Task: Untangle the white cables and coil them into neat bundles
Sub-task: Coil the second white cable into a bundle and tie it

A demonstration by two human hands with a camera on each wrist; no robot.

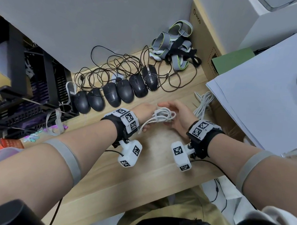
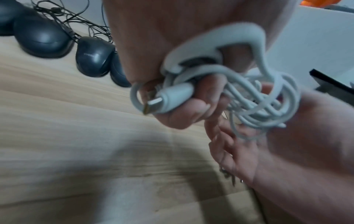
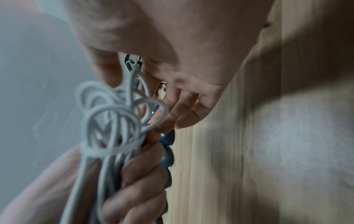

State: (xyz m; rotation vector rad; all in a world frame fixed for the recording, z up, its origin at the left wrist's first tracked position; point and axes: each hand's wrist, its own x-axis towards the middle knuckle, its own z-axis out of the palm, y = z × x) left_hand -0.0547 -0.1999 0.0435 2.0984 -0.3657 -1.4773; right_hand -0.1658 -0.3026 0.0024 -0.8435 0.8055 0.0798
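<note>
The left hand (image 1: 145, 112) is clenched as a grip round the gathered strands and plug (image 2: 172, 98) of a white cable bundle (image 1: 162, 115), held just above the desk (image 1: 118, 173). The right hand (image 1: 178, 115) is cupped against the loops with fingers relaxed; whether anything is pinched cannot be told. The cable is judged light, soft and springy, so the loops would likely spread unless held at the wrapped waist (image 3: 107, 150). A second white cable (image 1: 203, 103) lies loose on the desk, near the right hand.
</note>
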